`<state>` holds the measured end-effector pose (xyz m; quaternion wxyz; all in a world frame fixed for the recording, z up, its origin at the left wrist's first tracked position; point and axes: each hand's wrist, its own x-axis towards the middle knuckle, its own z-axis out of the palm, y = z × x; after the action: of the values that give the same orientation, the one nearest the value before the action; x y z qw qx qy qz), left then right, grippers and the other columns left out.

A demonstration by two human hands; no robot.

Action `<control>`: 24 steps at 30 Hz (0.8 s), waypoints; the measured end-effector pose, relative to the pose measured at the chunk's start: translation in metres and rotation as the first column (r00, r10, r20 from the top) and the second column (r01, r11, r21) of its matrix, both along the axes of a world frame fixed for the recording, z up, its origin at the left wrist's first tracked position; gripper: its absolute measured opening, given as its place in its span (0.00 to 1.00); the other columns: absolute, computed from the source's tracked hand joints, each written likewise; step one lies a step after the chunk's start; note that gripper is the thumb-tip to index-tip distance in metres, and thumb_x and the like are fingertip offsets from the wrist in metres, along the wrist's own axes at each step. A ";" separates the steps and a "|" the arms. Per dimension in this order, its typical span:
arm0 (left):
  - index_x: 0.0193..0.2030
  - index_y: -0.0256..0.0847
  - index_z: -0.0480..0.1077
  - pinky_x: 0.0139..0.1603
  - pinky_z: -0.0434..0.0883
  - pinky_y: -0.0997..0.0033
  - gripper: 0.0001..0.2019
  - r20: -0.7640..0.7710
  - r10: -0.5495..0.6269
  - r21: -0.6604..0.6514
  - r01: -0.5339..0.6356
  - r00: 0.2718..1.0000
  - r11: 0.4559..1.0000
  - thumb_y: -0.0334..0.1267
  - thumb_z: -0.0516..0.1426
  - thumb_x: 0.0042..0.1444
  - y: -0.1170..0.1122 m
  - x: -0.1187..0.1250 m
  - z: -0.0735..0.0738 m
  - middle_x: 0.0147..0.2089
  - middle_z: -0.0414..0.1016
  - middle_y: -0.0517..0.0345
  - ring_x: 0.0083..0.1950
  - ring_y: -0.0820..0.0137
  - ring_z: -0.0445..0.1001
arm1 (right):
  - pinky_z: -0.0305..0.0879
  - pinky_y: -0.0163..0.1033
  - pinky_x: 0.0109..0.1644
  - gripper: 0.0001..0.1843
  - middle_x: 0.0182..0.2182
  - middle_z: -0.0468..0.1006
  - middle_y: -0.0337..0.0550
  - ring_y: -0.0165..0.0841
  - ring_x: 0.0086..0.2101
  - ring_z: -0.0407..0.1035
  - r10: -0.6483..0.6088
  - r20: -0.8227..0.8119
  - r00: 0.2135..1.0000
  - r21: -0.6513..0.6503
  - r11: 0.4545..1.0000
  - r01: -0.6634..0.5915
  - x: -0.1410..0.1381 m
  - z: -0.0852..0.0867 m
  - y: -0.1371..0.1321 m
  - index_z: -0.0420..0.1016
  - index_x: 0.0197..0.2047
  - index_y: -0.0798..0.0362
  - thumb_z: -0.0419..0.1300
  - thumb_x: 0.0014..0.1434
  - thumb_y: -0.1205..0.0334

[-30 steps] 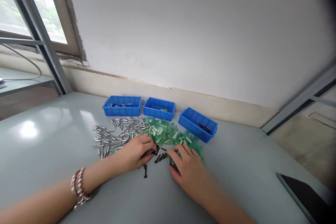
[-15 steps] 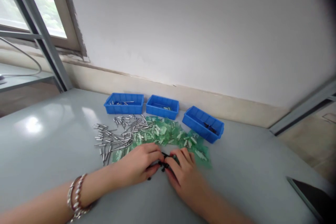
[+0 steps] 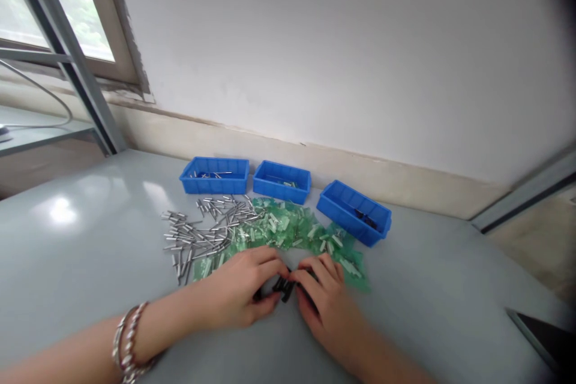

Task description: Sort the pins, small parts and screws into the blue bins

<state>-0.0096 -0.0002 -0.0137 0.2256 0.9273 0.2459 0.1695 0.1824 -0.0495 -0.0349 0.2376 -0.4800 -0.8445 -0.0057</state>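
My left hand [image 3: 252,285] is closed, its thumb and fingertips around small black parts [image 3: 284,289] just above or on the table. From the other side, the fingers of my right hand [image 3: 330,303] are curled in and pinch at the same black parts. Their exact shape is hidden by fingers and blur. Close beyond both hands lies a heap of small green plastic bags [image 3: 283,222] with pale pieces inside. Thin metal pins with thicker ends [image 3: 198,240] lie scattered left of the bags.
Three blue bins stand along the wall: a left bin [image 3: 215,187] with a few metal pins, a middle bin [image 3: 279,192] with small greenish pieces, and a right bin [image 3: 348,225] with black parts. A dark flat object [image 3: 540,336] lies at the table's right edge.
The black parts have turned between my fingertips and sit closer together. Both hands have shifted slightly to the right in view.
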 end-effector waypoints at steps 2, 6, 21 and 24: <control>0.43 0.39 0.66 0.41 0.67 0.70 0.11 -0.012 -0.006 -0.005 0.006 1.000 1.000 0.32 0.54 0.50 0.000 0.000 0.000 0.41 0.66 0.52 0.41 0.67 0.66 | 0.58 0.43 0.41 0.11 0.35 0.69 0.43 0.36 0.38 0.60 0.000 -0.020 1.000 -0.006 1.000 0.000 0.000 -0.001 0.001 0.70 0.38 0.51 0.49 0.57 0.71; 0.42 0.39 0.66 0.42 0.66 0.71 0.08 -0.019 -0.005 -0.033 0.004 1.000 0.999 0.33 0.52 0.54 0.001 -0.001 -0.002 0.40 0.66 0.53 0.41 0.68 0.66 | 0.58 0.43 0.40 0.11 0.34 0.70 0.43 0.36 0.37 0.60 0.002 -0.054 0.999 -0.017 1.000 -0.003 -0.001 0.001 0.002 0.70 0.36 0.51 0.48 0.60 0.69; 0.42 0.38 0.64 0.40 0.67 0.70 0.09 0.064 0.129 0.001 -0.130 0.990 0.992 0.28 0.48 0.56 0.006 -0.001 -0.012 0.38 0.67 0.54 0.40 0.69 0.67 | 0.59 0.44 0.43 0.10 0.38 0.71 0.43 0.36 0.40 0.61 0.002 0.023 1.000 -0.039 0.999 -0.001 0.000 0.004 -0.001 0.70 0.43 0.49 0.55 0.57 0.60; 0.42 0.38 0.64 0.39 0.67 0.70 0.08 0.047 0.120 -0.002 -0.120 0.992 0.993 0.30 0.47 0.58 0.005 -0.001 -0.012 0.37 0.66 0.54 0.39 0.69 0.67 | 0.58 0.45 0.43 0.13 0.39 0.70 0.43 0.38 0.41 0.61 0.000 0.032 0.999 -0.057 0.998 0.002 0.000 0.005 -0.001 0.70 0.43 0.48 0.59 0.54 0.56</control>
<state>-0.0110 0.0050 -0.0255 0.2204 0.9067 0.2957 0.2046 0.1825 -0.0504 -0.0302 0.2103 -0.4868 -0.8478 0.0104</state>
